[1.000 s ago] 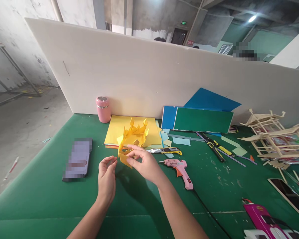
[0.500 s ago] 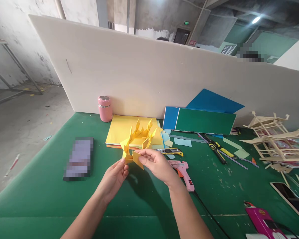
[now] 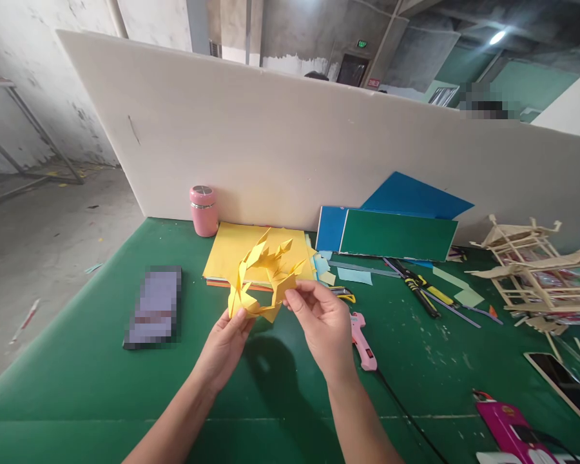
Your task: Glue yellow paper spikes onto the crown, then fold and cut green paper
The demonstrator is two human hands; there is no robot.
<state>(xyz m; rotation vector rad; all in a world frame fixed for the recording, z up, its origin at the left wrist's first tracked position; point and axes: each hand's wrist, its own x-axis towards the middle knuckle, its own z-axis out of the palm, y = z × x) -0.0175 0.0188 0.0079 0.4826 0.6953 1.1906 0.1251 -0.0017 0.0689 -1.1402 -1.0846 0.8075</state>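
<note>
Between my two hands, above the green table, is a folded yellow paper crown [image 3: 244, 283], a ring with several pointed tips. My left hand [image 3: 226, 345] pinches its near left edge between thumb and fingers. On the right side, my right hand [image 3: 321, 319] grips the band with thumb and fingertips. Behind the crown lies a stack of yellow paper sheets [image 3: 227, 248], partly covered by it. My right hand hides the front of a pink glue gun [image 3: 363, 345] and most of a yellow utility knife [image 3: 345, 294].
A blurred phone [image 3: 154, 306] lies at left and a pink flask [image 3: 204, 212] stands at the back. Blue and green boards [image 3: 399, 233] lean against the white partition [image 3: 270, 142]. Pliers [image 3: 420, 290], paper scraps and a wooden stick model [image 3: 536, 264] occupy the right.
The crown has turned and tilted, so its ring opening now faces me more. My left hand has moved right onto its edge; my right hand has shifted right along the band.
</note>
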